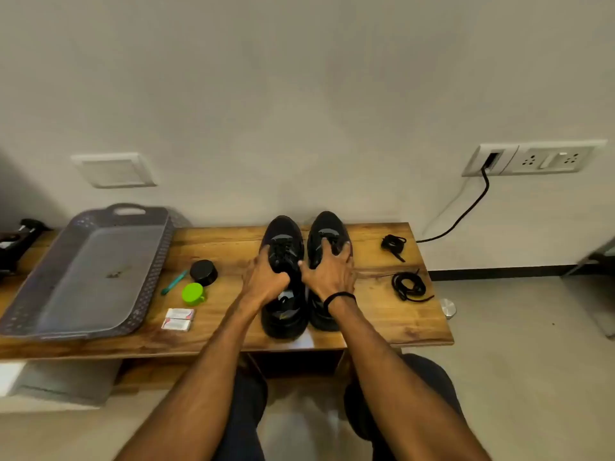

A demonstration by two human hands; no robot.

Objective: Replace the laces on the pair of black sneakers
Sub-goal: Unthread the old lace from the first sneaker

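Two black sneakers stand side by side on the wooden table point(372, 327), toes toward the wall. My left hand point(266, 277) grips the left sneaker point(283, 234) over its laced middle, fingers curled around its sides. My right hand point(329, 274) grips the right sneaker point(327, 227) the same way, thumb between the two shoes. Two coiled black laces lie on the table to the right: one bundle point(394, 244) farther back, the other point(407, 287) nearer.
A large grey perforated tray point(43, 314) sits at the table's left. Between it and the shoes lie a black round tin point(203, 271), a green lid point(193, 293), a teal tool point(174, 282) and two small white boxes point(178, 319). A black cable point(466, 211) hangs from a wall socket.
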